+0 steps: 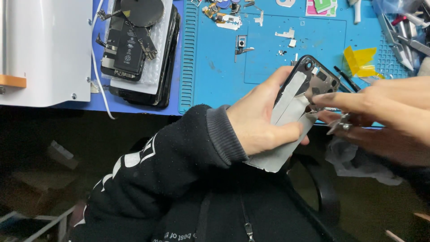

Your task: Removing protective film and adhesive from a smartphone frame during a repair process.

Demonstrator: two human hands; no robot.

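**Phone housing: liner peel, mid-step**

Head view: left hand point(257, 118) closed round black stripped phone rear housing point(313, 80), held tilted above blue silicone repair mat point(224, 71). Right hand point(380, 105) fingertip pressing grey liner strip point(286, 130); tweezers point(340, 124) look pinched lower down. Advice: peel slow, low angle; keep housing braced.

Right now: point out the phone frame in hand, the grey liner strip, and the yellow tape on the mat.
phone frame point(321, 77), head view, on its bare inner upper part.
grey liner strip point(286, 101), head view, mid strip above the thumb.
yellow tape point(360, 62), head view, centre of the crumpled piece.
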